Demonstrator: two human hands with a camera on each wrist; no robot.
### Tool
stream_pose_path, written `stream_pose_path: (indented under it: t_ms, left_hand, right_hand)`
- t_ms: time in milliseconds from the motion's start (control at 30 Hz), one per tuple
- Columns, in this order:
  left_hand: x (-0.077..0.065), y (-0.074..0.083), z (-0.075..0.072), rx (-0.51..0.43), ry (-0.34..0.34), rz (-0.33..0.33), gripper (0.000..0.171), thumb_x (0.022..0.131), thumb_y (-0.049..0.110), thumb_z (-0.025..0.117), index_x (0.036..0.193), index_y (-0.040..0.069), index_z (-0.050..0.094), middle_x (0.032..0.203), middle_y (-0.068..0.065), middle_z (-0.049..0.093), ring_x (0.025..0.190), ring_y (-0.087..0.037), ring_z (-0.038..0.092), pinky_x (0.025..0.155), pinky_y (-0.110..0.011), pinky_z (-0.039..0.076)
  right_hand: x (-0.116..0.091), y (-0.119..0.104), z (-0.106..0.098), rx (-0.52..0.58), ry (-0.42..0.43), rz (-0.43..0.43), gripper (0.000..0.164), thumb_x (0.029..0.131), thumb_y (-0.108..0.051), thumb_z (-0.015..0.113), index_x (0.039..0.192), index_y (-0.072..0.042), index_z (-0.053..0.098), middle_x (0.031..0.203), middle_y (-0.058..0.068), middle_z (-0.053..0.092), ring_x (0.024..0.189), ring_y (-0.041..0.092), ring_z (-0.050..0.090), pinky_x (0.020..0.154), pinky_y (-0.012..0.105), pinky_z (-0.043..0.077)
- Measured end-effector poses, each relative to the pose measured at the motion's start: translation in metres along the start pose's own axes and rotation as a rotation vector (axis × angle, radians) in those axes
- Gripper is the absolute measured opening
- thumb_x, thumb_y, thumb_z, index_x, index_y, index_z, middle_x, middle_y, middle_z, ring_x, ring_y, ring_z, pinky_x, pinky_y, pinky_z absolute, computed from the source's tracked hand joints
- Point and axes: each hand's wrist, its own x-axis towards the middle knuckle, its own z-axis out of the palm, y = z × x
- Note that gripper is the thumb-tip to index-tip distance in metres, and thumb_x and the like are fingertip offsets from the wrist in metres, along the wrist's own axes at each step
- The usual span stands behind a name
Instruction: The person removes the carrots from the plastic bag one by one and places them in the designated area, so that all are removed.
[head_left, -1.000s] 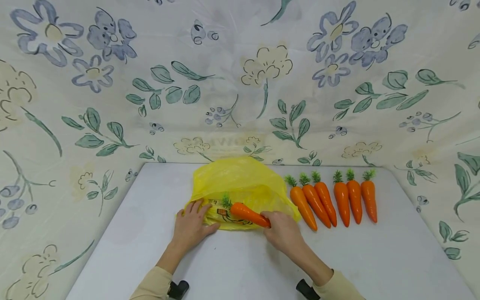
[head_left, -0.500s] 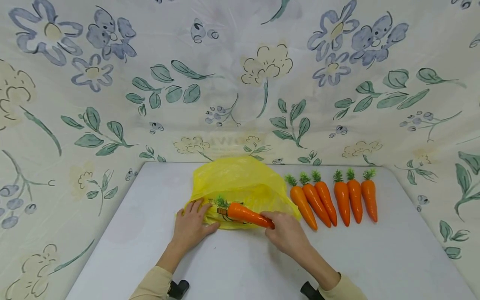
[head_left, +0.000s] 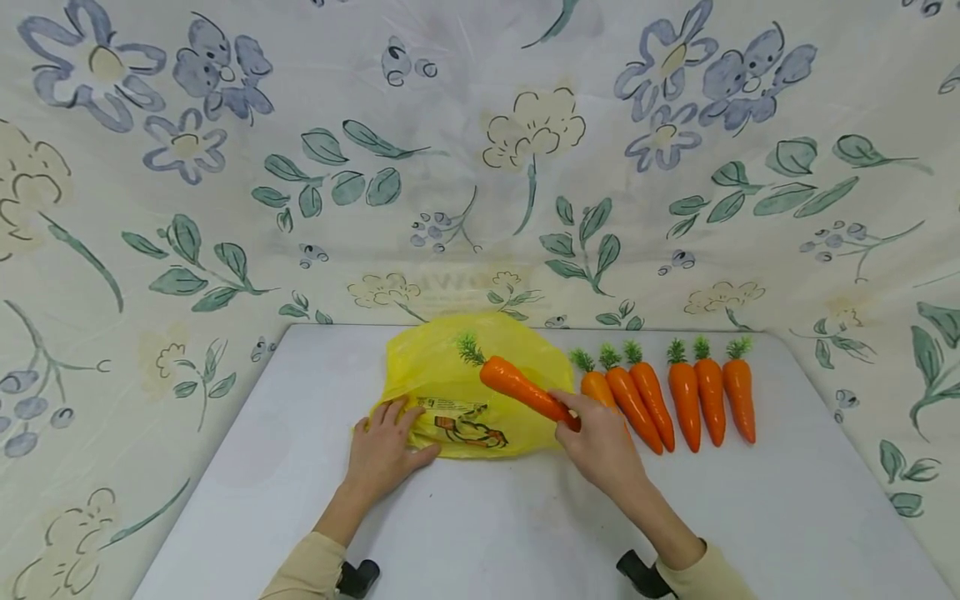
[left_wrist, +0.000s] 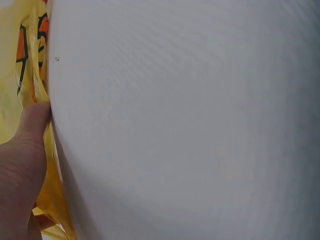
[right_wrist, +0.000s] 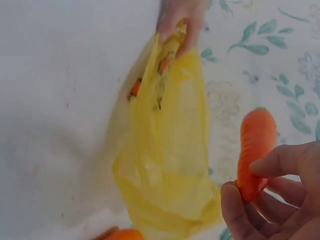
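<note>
My right hand (head_left: pixel 603 442) pinches an orange carrot (head_left: pixel 521 387) near its narrow tip, with its green leafy top pointing up and left above a yellow plastic bag (head_left: pixel 525 417). In the right wrist view, thumb and fingers hold this carrot (right_wrist: pixel 257 142) apart from the bag (right_wrist: pixel 170 160). My left hand (head_left: pixel 384 450) rests on the bag's left front part, fingers and thumb spread. In the left wrist view its thumb (left_wrist: pixel 35 120) lies against the bag's edge (left_wrist: pixel 10 95). Printed drawings show on the bag's front flap. Its inside is mostly hidden.
Several carrots (head_left: pixel 684 404) lie in a row right of the bag, leaves toward the back; my right hand partly covers the nearest. The white table (head_left: pixel 480 533) meets a flower-printed cloth (head_left: pixel 480 200) at its back and sides. A dark object sits by each wrist.
The carrot in my right hand has moved from low over the bag's front up and to the right, uncovering the printed drawing. My left hand has stayed on the bag.
</note>
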Motion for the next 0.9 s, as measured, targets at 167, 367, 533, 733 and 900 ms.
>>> stream_pose_path:
  t_ms: [167,367,533,733,900]
  left_hand:
    - [0.0,0.0,0.0,0.003,0.002,0.001,0.068,0.081,0.058,0.071,0.13,0.013,0.061,0.142,-0.019,0.051,0.129,-0.038,0.046,0.095,-0.065,0.04]
    - [0.0,0.0,-0.001,-0.001,-0.001,-0.002,0.067,0.081,0.056,0.073,0.13,0.012,0.061,0.142,-0.02,0.051,0.129,-0.039,0.045,0.095,-0.066,0.039]
    - [0.0,0.001,0.0,-0.01,-0.021,-0.012,0.068,0.082,0.057,0.071,0.132,0.012,0.06,0.143,-0.02,0.049,0.131,-0.039,0.043,0.097,-0.066,0.037]
    - [0.0,0.0,0.001,-0.011,-0.031,-0.017,0.069,0.082,0.058,0.07,0.132,0.012,0.059,0.144,-0.019,0.049,0.132,-0.039,0.042,0.098,-0.066,0.037]
    - [0.0,0.001,0.0,-0.015,-0.031,-0.015,0.069,0.082,0.057,0.071,0.133,0.012,0.059,0.144,-0.02,0.049,0.132,-0.039,0.042,0.098,-0.067,0.037]
  right_hand:
    - [0.008,0.02,-0.02,-0.038,0.055,0.076,0.041,0.085,-0.001,0.065,0.126,-0.005,0.067,0.103,0.018,0.071,0.054,0.015,0.045,0.049,0.023,0.039]
    - [0.012,0.051,-0.05,-0.054,0.083,0.212,0.044,0.089,-0.006,0.057,0.133,-0.003,0.061,0.107,0.022,0.069,0.051,0.02,0.046,0.045,0.026,0.036]
    - [0.011,0.082,-0.072,-0.086,0.133,0.261,0.045,0.09,-0.007,0.054,0.134,-0.001,0.059,0.111,0.026,0.067,0.047,0.02,0.046,0.041,0.026,0.034]
    - [0.008,0.116,-0.097,-0.11,0.166,0.378,0.048,0.092,-0.011,0.049,0.137,0.002,0.055,0.117,0.032,0.064,0.056,0.027,0.055,0.043,0.029,0.039]
    - [0.003,0.148,-0.114,-0.124,0.188,0.505,0.051,0.093,-0.012,0.047,0.142,0.003,0.049,0.125,0.035,0.058,0.085,0.04,0.059,0.049,0.027,0.043]
